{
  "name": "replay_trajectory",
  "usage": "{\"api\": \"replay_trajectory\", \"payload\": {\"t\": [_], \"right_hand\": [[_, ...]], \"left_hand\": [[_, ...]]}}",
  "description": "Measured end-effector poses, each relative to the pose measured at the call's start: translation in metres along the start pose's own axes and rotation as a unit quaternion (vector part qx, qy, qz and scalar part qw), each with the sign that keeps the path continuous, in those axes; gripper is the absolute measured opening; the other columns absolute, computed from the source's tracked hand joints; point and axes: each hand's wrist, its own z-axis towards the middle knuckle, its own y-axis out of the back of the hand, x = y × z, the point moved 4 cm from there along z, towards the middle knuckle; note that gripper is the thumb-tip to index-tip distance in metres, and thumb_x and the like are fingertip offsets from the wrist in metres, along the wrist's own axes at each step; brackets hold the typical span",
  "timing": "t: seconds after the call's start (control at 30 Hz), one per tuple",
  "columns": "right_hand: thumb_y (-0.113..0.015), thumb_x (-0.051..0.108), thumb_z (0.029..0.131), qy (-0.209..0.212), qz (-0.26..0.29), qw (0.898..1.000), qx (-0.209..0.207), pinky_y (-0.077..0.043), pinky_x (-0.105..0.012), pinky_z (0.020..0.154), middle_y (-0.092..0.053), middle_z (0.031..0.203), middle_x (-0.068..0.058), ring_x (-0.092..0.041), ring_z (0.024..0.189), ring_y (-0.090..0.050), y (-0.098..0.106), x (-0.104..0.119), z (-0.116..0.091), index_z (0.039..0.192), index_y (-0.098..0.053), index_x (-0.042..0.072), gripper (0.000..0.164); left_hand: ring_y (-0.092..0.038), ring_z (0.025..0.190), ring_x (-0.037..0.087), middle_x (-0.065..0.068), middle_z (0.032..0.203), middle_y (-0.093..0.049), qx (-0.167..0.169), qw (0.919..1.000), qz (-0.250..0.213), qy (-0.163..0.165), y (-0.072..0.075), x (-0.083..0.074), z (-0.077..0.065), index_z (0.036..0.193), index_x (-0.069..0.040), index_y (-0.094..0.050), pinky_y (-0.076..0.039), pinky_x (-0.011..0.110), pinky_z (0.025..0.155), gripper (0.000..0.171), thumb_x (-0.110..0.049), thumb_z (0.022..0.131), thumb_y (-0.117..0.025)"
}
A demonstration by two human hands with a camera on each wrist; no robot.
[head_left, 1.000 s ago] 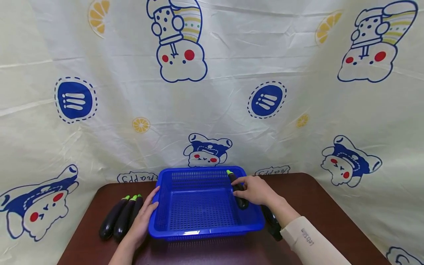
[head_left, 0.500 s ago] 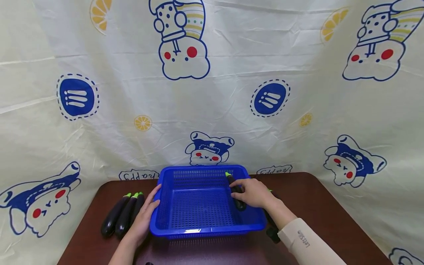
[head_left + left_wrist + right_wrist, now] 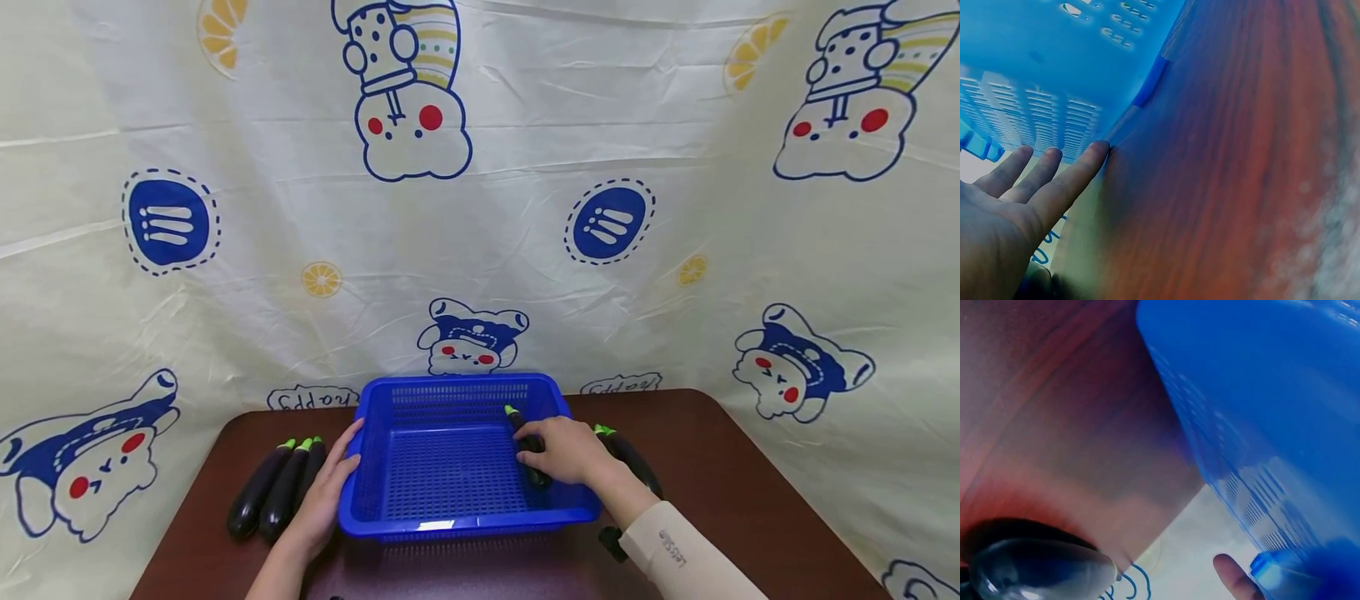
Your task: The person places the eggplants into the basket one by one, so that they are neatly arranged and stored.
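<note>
A blue plastic basket [image 3: 450, 527] with slotted sides stands on the table. My right hand [image 3: 566, 450] reaches over its right side and grips a dark purple eggplant [image 3: 537, 477] inside, its green stem end pointing to the back. The hand covers the eggplant's middle. My left hand [image 3: 322, 500] rests against the basket's left side with fingers extended. In the left wrist view, the left hand's straight fingers [image 3: 1069, 187] touch the slotted basket [image 3: 1029, 50]. Only one right fingertip [image 3: 1234, 575] shows in the right wrist view, beside the basket wall [image 3: 1272, 394].
Several eggplants [image 3: 258, 492] lie side by side left of the basket on the brown table [image 3: 720, 500]. Right of it is another eggplant [image 3: 633, 458], with a dark rounded end [image 3: 613, 542] near the sleeve. A printed curtain [image 3: 480, 233] hangs behind the table.
My right hand has moved slightly left and toward me with the eggplant, lower in the basket. The eggplant beside the basket on the right shows more. My left hand stays at the basket.
</note>
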Motion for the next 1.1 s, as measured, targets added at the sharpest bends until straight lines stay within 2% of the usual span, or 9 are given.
{"api": "replay_trajectory", "payload": {"t": [0.07,0.2,0.43,0.73,1.1], "right_hand": [[-0.077,0.04,0.092,-0.004,-0.014,1.0,0.002,-0.051,-0.054,0.091,-0.076,0.118,-0.001,-0.027,0.113,-0.067,-0.004,-0.002,-0.001,0.119,-0.077,0.027,0.029],[-0.076,0.046,0.091,-0.014,-0.049,0.999,0.007,-0.045,-0.057,0.091,-0.076,0.118,0.0,-0.027,0.113,-0.064,-0.014,-0.002,-0.002,0.117,-0.077,0.032,0.029],[-0.076,0.05,0.091,-0.026,-0.079,0.996,0.01,-0.043,-0.058,0.093,-0.076,0.115,0.0,-0.027,0.113,-0.061,-0.022,0.004,-0.002,0.116,-0.078,0.032,0.031],[-0.076,0.053,0.089,-0.041,-0.108,0.993,0.006,-0.042,-0.057,0.091,-0.077,0.11,0.004,-0.023,0.106,-0.057,-0.02,-0.003,-0.002,0.117,-0.077,0.034,0.034],[-0.074,0.055,0.09,-0.024,-0.133,0.991,0.015,-0.043,-0.06,0.091,-0.078,0.108,0.003,-0.022,0.101,-0.056,-0.025,0.001,0.001,0.12,-0.076,0.034,0.037]], "left_hand": [[-0.035,0.148,0.034,0.007,0.171,-0.023,0.002,1.0,-0.001,-0.002,-0.001,-0.001,0.001,0.162,-0.037,-0.027,-0.049,0.029,0.098,0.051,-0.03,0.112,-0.038],[-0.036,0.147,0.032,0.007,0.171,-0.023,0.002,1.0,-0.002,0.0,-0.001,0.001,-0.002,0.162,-0.037,-0.027,-0.05,0.028,0.098,0.051,-0.03,0.112,-0.038],[-0.034,0.148,0.033,0.007,0.171,-0.021,-0.003,1.0,0.001,0.005,0.001,0.001,-0.006,0.163,-0.036,-0.025,-0.05,0.028,0.097,0.052,-0.031,0.112,-0.038],[-0.035,0.148,0.033,0.006,0.171,-0.023,0.015,0.9998,0.004,-0.007,-0.003,-0.001,0.003,0.162,-0.038,-0.027,-0.049,0.03,0.099,0.052,-0.034,0.112,-0.04],[-0.036,0.149,0.038,0.007,0.171,-0.023,0.006,1.0,0.001,0.001,0.002,0.001,0.0,0.161,-0.04,-0.027,-0.049,0.037,0.103,0.051,-0.035,0.112,-0.039]]}}
